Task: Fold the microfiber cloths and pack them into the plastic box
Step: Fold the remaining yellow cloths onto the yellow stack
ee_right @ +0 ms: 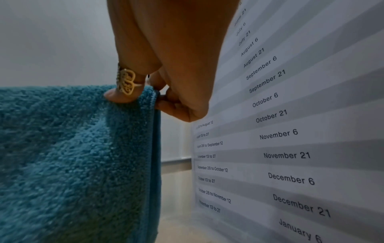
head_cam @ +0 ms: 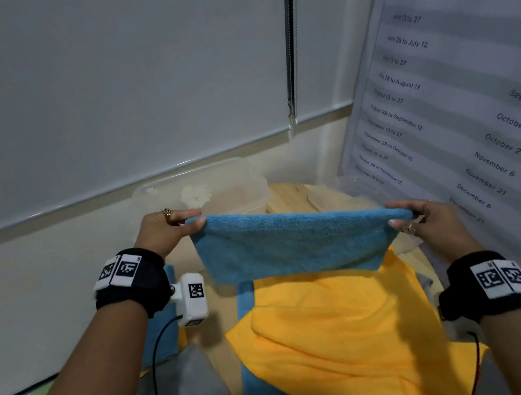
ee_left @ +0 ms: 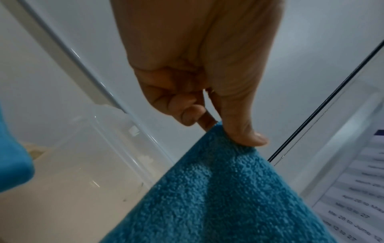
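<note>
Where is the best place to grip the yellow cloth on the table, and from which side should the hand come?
Probably its near left corner: the yellow cloth lies spread over a blue one, and that corner looks uncovered. Come from above with a pinch; its far edge sits under the held blue cloth.

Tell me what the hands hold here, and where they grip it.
Blue cloth, pinched at its two upper corners: left hand on one, right hand on the other.

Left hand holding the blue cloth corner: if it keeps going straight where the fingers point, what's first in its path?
Probably the clear plastic box, just beyond the left hand that pinches the blue cloth. Depth is unclear; it may pass above the rim.
</note>
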Available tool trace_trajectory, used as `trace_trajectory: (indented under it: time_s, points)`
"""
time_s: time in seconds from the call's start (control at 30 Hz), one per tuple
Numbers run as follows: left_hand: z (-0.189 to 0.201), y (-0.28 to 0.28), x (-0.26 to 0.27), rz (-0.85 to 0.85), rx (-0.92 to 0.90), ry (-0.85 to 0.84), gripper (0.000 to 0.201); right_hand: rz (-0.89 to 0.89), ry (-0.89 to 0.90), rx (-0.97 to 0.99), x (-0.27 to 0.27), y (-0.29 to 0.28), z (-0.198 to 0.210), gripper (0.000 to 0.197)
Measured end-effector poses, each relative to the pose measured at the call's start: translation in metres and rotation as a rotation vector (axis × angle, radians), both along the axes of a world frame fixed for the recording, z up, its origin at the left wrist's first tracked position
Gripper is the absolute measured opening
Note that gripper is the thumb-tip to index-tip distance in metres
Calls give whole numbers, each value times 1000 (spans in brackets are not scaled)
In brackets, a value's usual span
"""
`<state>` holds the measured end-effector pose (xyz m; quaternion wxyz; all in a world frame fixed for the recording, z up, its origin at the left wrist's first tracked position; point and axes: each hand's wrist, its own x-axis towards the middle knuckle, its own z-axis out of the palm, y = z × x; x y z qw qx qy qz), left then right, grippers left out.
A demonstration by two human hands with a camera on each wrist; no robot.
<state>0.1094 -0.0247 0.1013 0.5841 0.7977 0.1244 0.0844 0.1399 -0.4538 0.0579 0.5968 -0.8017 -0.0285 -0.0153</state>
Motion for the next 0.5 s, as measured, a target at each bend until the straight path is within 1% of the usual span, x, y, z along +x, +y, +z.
trace_trajectory:
  time_s: [0.07,0.1,0.17,0.23,0.3,0.37,0.4,0.43,0.47,0.5]
  points:
    - [-4,0,3,-2,23,-27,16,6,-15,-48,6,-1,1,29]
    - [-5,0,5,0,34,-36,18,5,-19,-75,10,-1,1,26]
    - [-6,-1,8,4,67,-39,29,7,-18,-122,18,0,1,20]
    - [-9,1,13,-36,129,5,35,1,-10,-158,25,1,1,14]
    - [-14,4,21,-144,310,124,35,-3,6,-198,33,2,0,9]
    - [-19,4,32,-248,530,262,29,17,38,-287,41,4,-1,3]
    - [-21,1,37,-267,623,301,26,22,37,-356,46,5,-2,6]
    - [-21,-2,43,-255,692,303,25,10,19,-422,51,6,-4,9]
    - [-20,-6,49,-210,729,258,24,-24,-5,-464,57,7,-3,11]
    - [-17,-11,54,-140,717,177,23,-69,-39,-474,63,7,0,12]
